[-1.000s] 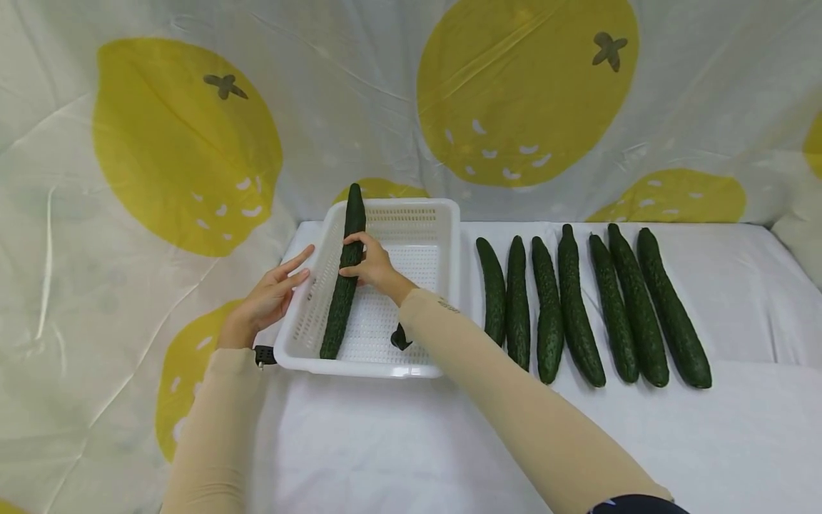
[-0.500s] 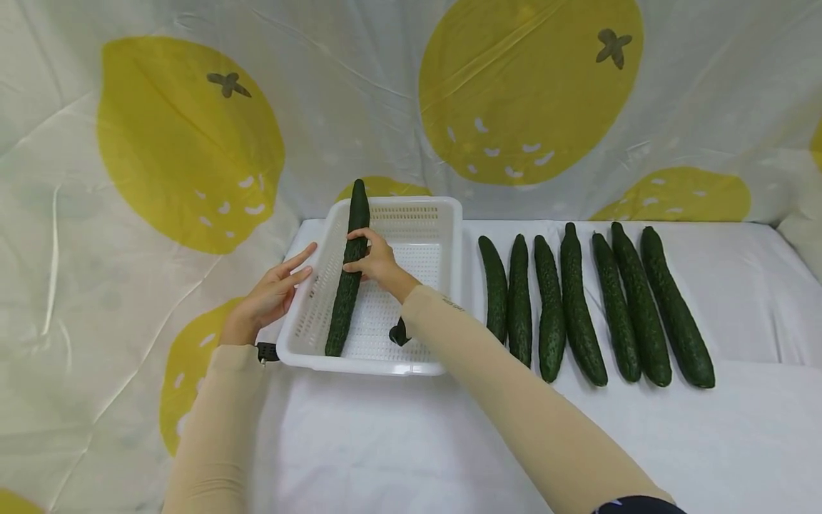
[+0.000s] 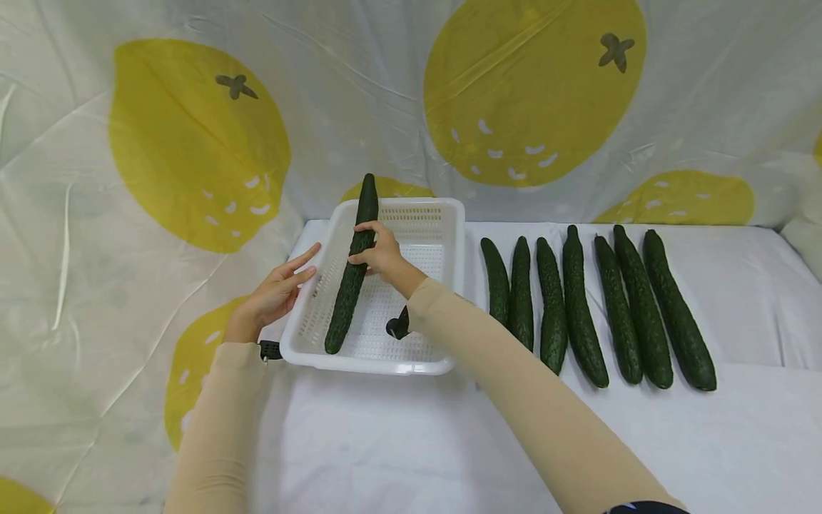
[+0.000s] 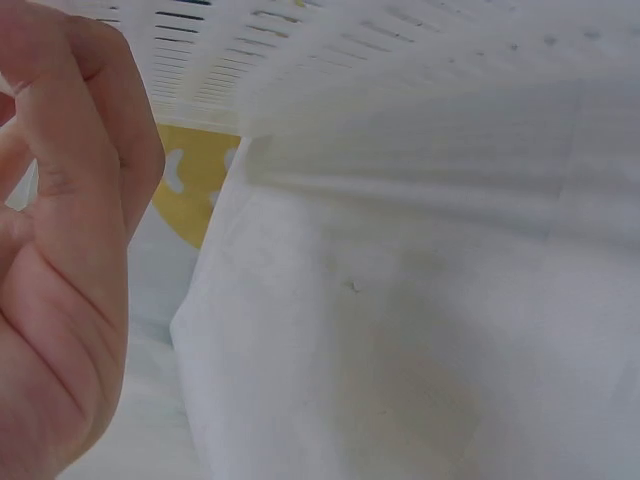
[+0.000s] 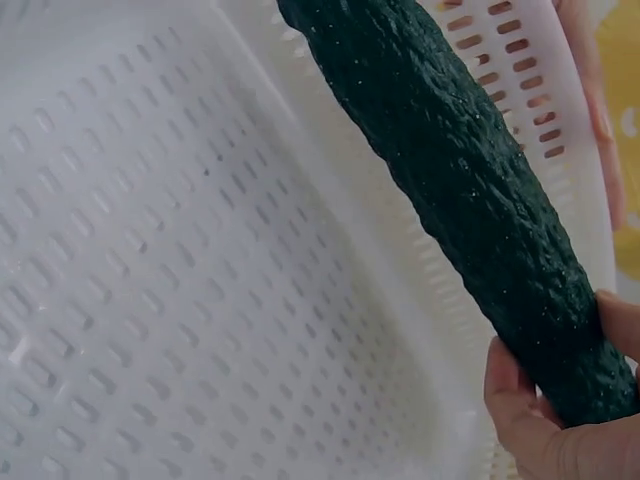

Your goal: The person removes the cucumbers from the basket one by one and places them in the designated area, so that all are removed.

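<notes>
My right hand [image 3: 387, 258] grips a long dark green cucumber [image 3: 347, 303] around its middle. The cucumber is tilted over the left part of a white perforated plastic basket [image 3: 385, 367], its far end reaching past the back rim. In the right wrist view, thumb and fingers pinch the cucumber [image 5: 470, 190] from both sides; whether its near end touches the basket floor I cannot tell. At the basket's left side is my left hand [image 3: 270, 296], fingers extended against or close to the wall. The left wrist view shows this hand [image 4: 70, 230] holding nothing, beneath the slotted basket side [image 4: 330, 45].
Right of the basket, several cucumbers [image 3: 581, 314] lie side by side on a white cloth-covered table [image 3: 385, 442]. My right forearm [image 3: 514, 385] covers the near ends of the leftmost ones. A lemon-print curtain [image 3: 359, 93] hangs behind and to the left.
The cucumber in my right hand has shifted slightly right and away, its far end rising a little above the back rim. My left hand stays by the basket; the head view has drifted slightly.
</notes>
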Action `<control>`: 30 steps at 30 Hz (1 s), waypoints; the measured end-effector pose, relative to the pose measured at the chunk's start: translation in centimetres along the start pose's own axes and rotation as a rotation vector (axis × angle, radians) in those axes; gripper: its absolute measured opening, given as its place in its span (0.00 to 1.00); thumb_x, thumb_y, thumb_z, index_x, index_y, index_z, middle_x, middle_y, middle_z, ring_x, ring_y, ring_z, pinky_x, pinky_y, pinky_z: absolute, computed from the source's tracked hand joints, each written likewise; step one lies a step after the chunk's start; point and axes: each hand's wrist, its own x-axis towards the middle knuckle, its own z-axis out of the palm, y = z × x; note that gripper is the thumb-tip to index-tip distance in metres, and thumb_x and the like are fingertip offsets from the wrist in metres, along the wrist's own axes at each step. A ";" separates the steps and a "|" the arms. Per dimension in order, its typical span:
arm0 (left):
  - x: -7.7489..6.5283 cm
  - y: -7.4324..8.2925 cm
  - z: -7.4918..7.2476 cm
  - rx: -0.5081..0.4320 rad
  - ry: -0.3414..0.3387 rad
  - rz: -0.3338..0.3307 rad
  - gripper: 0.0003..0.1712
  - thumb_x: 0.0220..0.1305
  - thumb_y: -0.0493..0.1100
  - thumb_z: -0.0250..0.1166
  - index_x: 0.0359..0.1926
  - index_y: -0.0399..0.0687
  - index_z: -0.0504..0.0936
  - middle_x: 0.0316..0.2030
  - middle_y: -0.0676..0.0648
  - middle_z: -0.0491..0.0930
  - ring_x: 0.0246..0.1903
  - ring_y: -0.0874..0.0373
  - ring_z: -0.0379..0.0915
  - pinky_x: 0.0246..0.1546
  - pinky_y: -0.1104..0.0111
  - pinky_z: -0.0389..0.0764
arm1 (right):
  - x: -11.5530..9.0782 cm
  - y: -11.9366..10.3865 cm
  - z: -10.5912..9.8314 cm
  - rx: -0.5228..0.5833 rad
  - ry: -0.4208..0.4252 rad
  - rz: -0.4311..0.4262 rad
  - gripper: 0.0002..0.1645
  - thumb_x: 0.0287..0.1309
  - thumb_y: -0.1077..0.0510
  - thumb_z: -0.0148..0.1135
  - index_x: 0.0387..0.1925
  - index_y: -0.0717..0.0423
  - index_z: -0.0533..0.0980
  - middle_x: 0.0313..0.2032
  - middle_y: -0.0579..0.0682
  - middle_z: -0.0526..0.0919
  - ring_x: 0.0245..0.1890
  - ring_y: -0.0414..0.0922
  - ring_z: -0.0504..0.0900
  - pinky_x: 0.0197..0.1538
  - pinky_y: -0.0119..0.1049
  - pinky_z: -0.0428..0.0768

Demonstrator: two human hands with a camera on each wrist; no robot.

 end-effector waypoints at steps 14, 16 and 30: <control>-0.2 0.1 0.1 0.031 0.004 -0.005 0.33 0.80 0.38 0.47 0.79 0.57 0.50 0.43 0.49 0.84 0.19 0.65 0.77 0.22 0.75 0.79 | -1.6 -4.0 -1.2 -0.014 -0.065 0.104 0.40 0.51 0.77 0.70 0.64 0.52 0.71 0.59 0.63 0.73 0.45 0.62 0.84 0.47 0.58 0.82; -0.1 0.2 0.2 0.022 0.001 -0.007 0.33 0.80 0.38 0.47 0.79 0.56 0.49 0.46 0.49 0.83 0.26 0.63 0.81 0.26 0.73 0.81 | -1.9 -4.5 -1.2 -0.010 -0.081 0.111 0.40 0.52 0.77 0.70 0.64 0.51 0.71 0.60 0.63 0.73 0.45 0.62 0.84 0.48 0.58 0.81; -0.2 0.4 0.3 0.001 0.009 -0.036 0.33 0.80 0.39 0.48 0.80 0.59 0.49 0.47 0.49 0.81 0.37 0.58 0.84 0.34 0.67 0.85 | -5.3 -8.1 -2.1 0.020 -0.173 0.081 0.38 0.52 0.76 0.70 0.63 0.51 0.72 0.50 0.64 0.80 0.40 0.60 0.85 0.44 0.56 0.83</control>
